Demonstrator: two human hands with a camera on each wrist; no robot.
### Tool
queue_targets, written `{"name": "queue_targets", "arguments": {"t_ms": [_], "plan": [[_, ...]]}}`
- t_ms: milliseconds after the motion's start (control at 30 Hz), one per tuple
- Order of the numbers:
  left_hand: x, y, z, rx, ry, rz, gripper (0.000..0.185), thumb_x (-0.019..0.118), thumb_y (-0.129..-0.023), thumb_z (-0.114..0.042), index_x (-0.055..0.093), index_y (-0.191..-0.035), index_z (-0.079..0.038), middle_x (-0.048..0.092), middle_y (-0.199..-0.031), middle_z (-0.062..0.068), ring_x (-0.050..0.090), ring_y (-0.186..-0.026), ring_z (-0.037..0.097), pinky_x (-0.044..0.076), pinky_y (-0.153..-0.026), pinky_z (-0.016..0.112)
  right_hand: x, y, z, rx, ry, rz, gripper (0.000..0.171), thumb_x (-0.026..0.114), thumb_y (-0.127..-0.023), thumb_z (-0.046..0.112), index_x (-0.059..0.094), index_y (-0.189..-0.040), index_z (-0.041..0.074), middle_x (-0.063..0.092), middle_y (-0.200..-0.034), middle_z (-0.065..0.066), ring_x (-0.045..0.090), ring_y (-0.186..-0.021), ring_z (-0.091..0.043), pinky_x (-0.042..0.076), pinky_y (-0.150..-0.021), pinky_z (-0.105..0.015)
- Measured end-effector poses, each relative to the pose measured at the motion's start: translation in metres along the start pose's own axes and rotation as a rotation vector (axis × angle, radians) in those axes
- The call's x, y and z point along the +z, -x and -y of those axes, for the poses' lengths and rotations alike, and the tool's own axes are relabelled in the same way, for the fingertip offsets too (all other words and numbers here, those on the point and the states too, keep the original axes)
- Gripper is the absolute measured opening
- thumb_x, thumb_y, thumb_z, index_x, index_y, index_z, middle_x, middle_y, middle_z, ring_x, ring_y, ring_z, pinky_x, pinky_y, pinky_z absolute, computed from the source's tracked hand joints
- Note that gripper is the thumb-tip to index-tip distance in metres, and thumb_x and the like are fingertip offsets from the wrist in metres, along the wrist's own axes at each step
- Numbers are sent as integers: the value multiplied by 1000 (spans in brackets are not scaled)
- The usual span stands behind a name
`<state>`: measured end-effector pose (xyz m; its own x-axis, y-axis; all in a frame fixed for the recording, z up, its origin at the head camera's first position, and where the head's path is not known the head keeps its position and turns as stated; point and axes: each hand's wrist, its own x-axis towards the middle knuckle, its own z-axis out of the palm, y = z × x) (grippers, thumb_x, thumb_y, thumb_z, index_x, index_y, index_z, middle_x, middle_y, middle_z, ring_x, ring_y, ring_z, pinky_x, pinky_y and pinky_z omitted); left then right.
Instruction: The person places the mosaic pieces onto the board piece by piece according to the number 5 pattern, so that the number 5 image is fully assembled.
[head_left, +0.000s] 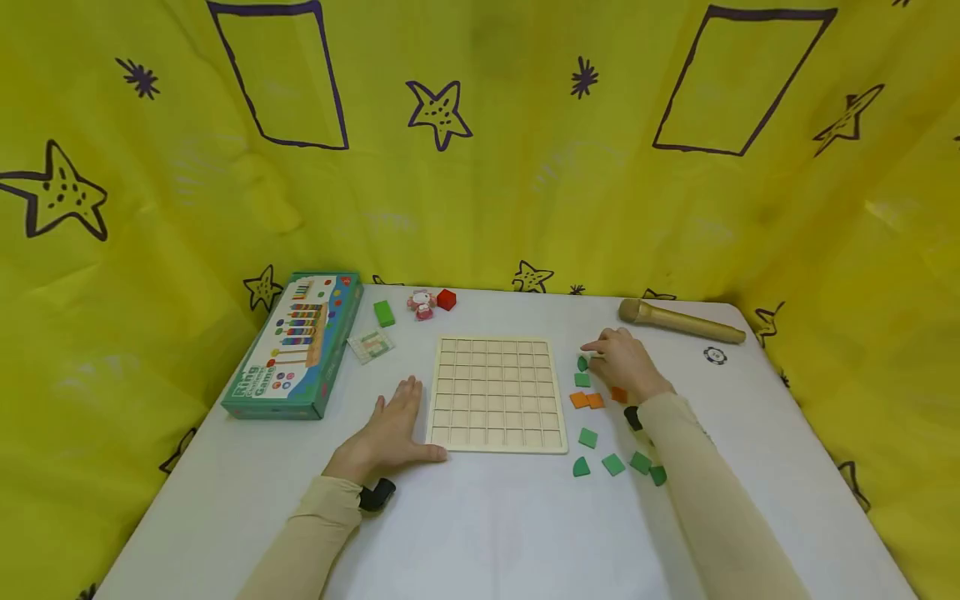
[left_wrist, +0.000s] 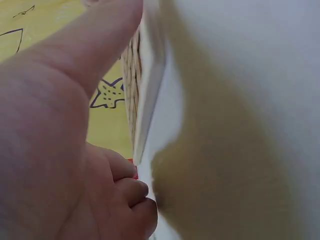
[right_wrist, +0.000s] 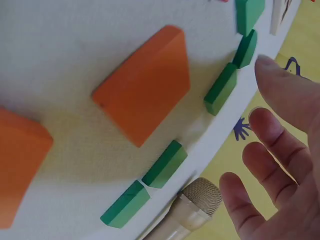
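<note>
Here the left hand (head_left: 396,427) lies flat on the bench (head_left: 495,525), fingers straight and thumb stretched along the near left corner of the grid board (head_left: 497,393), seemingly to keep the board from sliding; it grips nothing. The right hand (head_left: 622,363) hovers palm-down over the loose tiles to the right of the board, fingers spread and relaxed, forefinger pointing toward a green tile (head_left: 582,363) just off its tip. It does not appear to hold anything, though the head view hides the underside of the palm. The orange tiles (head_left: 587,400) lie together just beside the wrist, within easy reach, and more green tiles (head_left: 613,464) sit scattered nearer the person. Every cell of the board shows bare wood.
</note>
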<state>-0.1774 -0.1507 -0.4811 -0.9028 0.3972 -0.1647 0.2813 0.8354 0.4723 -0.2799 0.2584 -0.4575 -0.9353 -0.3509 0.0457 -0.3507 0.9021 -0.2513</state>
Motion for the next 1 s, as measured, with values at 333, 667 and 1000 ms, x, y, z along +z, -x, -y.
{"name": "queue_targets", "arguments": {"t_ms": [333, 667, 1000], "plan": [[9, -10, -4, -12, -105, 6, 119, 67, -76, -71, 15, -154, 2, 4, -161, 16, -3, -147, 31, -2, -113, 58, -1, -6, -13, -38, 6, 53, 27, 73, -90, 17, 72, -114, 8, 58, -104, -11, 47, -92, -29, 40, -77, -45], [6, -1, 1, -24, -110, 8, 115, 66, -77, -70, 17, -155, 0, 7, -161, 15, -2, -147, 32, -2, -112, 60, 7, -25, 22, -14, -164, 46, 28, 63, -96, 17, 66, -113, -5, 60, -113, -17, 49, -110, -35, 39, -99, -50], [11, -2, 2, -24, -96, 2, 114, 67, -78, -69, 18, -155, -1, 7, -162, 14, -2, -147, 32, -4, -112, 60, 30, -52, 89, -12, -372, 72, 32, 69, -93, 24, 70, -114, 1, 67, -106, -9, 59, -95, -23, 50, -85, -38]]}}
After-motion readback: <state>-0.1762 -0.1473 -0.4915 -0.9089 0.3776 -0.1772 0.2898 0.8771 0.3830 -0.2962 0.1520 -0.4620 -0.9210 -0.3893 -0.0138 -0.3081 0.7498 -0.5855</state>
